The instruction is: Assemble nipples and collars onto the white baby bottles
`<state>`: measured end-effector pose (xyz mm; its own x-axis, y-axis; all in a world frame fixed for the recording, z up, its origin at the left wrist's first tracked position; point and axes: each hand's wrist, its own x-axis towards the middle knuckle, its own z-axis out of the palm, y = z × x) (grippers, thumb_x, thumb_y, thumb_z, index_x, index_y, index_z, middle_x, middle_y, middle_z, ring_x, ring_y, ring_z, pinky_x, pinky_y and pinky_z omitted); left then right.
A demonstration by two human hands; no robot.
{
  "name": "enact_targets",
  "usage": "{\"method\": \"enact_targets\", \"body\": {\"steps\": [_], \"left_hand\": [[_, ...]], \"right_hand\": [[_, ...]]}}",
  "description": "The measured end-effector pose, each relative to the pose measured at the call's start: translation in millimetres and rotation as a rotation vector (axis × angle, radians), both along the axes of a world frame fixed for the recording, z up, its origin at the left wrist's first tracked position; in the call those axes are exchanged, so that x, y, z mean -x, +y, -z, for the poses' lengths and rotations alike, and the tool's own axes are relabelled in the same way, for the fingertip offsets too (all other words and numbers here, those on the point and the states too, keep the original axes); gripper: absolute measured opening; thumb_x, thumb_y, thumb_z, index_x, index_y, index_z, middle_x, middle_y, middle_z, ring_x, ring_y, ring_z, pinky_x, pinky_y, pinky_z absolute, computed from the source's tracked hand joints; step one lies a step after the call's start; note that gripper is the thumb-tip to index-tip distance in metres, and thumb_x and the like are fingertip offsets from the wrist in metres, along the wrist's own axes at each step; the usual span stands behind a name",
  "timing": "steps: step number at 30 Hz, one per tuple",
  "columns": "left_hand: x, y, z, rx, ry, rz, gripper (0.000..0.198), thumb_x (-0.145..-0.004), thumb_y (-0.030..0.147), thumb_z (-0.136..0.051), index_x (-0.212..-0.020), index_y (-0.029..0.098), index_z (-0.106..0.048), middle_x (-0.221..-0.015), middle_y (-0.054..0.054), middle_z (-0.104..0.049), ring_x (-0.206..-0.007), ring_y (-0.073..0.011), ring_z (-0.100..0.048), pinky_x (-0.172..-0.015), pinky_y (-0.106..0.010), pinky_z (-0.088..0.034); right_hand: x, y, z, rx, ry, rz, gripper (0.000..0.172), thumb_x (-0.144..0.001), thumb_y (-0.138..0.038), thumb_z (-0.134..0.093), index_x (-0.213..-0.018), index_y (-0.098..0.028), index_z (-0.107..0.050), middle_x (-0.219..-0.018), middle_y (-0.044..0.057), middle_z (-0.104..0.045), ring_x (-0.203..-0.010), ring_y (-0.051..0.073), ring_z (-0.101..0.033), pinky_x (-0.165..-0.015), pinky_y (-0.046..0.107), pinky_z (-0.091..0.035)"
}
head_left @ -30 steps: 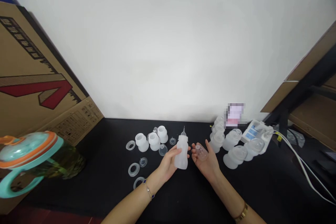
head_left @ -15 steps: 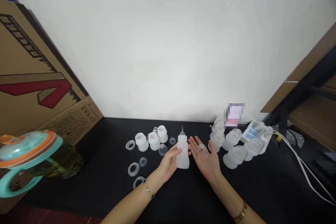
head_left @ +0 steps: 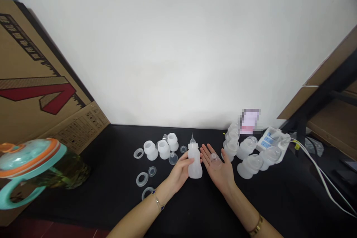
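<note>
Indoor work corner, probably a makeshift packing or assembly spot; whether it sits in a home or a small workshop cannot be told. This is shown by a flat black-topped bench (head_left: pixel 92 208) set against a plain white wall (head_left: pixel 178 44), with a large brown cardboard carton with red print (head_left: pixel 36 63) leaned at the left and a dark metal frame (head_left: pixel 326 85) at the right. Rows of frosted silicone bottle parts (head_left: pixel 249 163) are laid out on the bench, and a white power strip (head_left: pixel 267 142) with white cables (head_left: pixel 320 176) is placed beside them.
</note>
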<state>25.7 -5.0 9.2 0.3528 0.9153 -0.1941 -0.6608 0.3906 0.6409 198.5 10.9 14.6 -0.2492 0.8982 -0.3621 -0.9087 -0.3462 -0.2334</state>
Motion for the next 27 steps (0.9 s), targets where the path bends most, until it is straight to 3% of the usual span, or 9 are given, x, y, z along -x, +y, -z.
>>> {"method": "enact_targets", "body": {"steps": [6,10,15,20,24,27], "left_hand": [[-0.1,-0.8,-0.8,0.003,0.009,0.009,0.049,-0.076,0.021,-0.078,-0.123,0.017,-0.066,-0.121,-0.015,-0.070,-0.115,-0.0343,-0.063,-0.100,-0.042,-0.044],[0.0,-0.4,0.6,0.006,-0.008,0.014,0.057,-0.076,0.022,-0.078,-0.131,0.019,-0.062,-0.118,-0.013,-0.072,-0.112,-0.0334,-0.065,-0.100,-0.042,-0.044],[1.2,0.5,4.2,-0.003,-0.009,0.020,0.054,-0.078,0.021,-0.076,-0.130,0.017,-0.062,-0.117,-0.013,-0.072,-0.112,-0.0323,-0.066,-0.101,-0.041,-0.043],[1.5,-0.3,4.5,0.010,0.005,0.027,0.048,-0.079,0.023,-0.075,-0.126,0.016,-0.065,-0.115,-0.014,-0.073,-0.109,-0.0316,-0.066,-0.098,-0.041,-0.045],[1.7,-1.4,4.3,0.015,0.010,0.029,0.045,-0.080,0.024,-0.075,-0.123,0.015,-0.066,-0.115,-0.014,-0.072,-0.107,-0.0308,-0.067,-0.095,-0.039,-0.047],[2.1,-1.8,3.6,0.031,0.014,0.025,0.044,-0.080,0.025,-0.074,-0.123,0.015,-0.066,-0.117,-0.014,-0.071,-0.106,-0.0307,-0.067,-0.093,-0.039,-0.048]], "right_hand": [[0.0,-0.5,-1.7,0.041,0.009,0.012,0.038,-0.096,-0.036,-0.050,-0.125,-0.013,-0.059,-0.133,0.019,-0.063,-0.129,0.028,-0.058,-0.096,0.042,-0.057],[1.4,-1.9,-2.1,0.029,-0.078,0.022,0.025,-0.089,-0.019,-0.059,-0.114,-0.015,-0.064,-0.119,0.015,-0.071,-0.116,0.026,-0.066,-0.093,0.039,-0.059],[4.7,-2.2,-2.2,-0.038,-0.141,0.009,0.034,-0.081,-0.002,-0.061,-0.112,-0.015,-0.065,-0.108,0.011,-0.075,-0.106,0.023,-0.071,-0.092,0.035,-0.060],[4.1,1.3,-1.9,0.046,-0.190,-0.009,0.021,-0.093,-0.024,-0.059,-0.107,-0.012,-0.068,-0.106,0.015,-0.076,-0.094,0.022,-0.074,-0.082,0.031,-0.063],[0.6,3.0,0.8,0.075,-0.270,-0.082,0.042,-0.094,-0.049,-0.056,-0.108,-0.012,-0.070,-0.088,0.012,-0.078,-0.058,0.016,-0.068,-0.051,0.026,-0.058],[-0.2,2.7,2.2,0.049,-0.269,-0.093,0.046,-0.093,-0.052,-0.056,-0.107,-0.011,-0.071,-0.078,0.010,-0.077,-0.046,0.012,-0.058,-0.042,0.023,-0.050]]}}
